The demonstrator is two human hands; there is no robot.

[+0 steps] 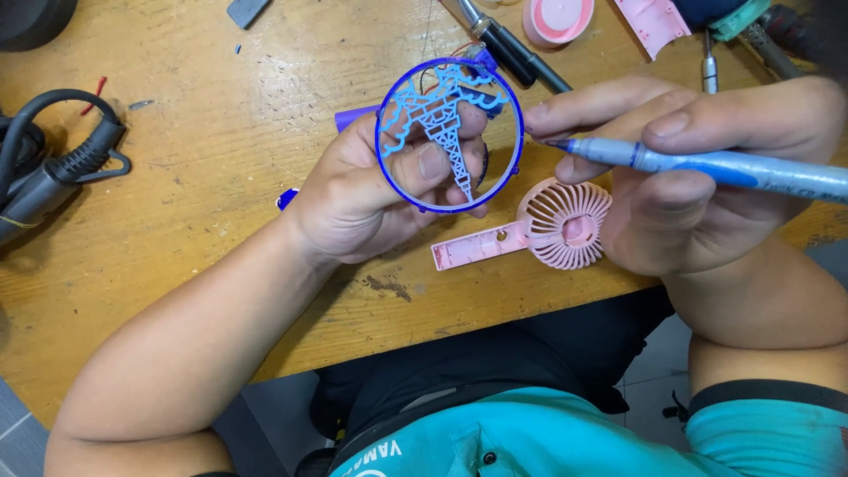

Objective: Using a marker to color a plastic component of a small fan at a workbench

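While seated at the table (221,159): holding a blue ring (448,134) up to a pen (707,165) tip.

Just below the ring, flat on the wood: pink fan (563,223), grille up, handle pointing left. Behind the ring: left hand (353,199), curled, pinching the ring between thumb and fingertips, thumb visible through the pale blue lattice. Right of the ring: right hand (698,177), closed on the pen, barrel pinched by thumb and forefinger, tip at the ring's right rim; touching or just off, cannot tell. Probably marking the rim; calls for a still ring and a light, exact touch. Beyond the ring: black tool (508,44), pink disc (558,18). Far left of it: black cable (53,172).
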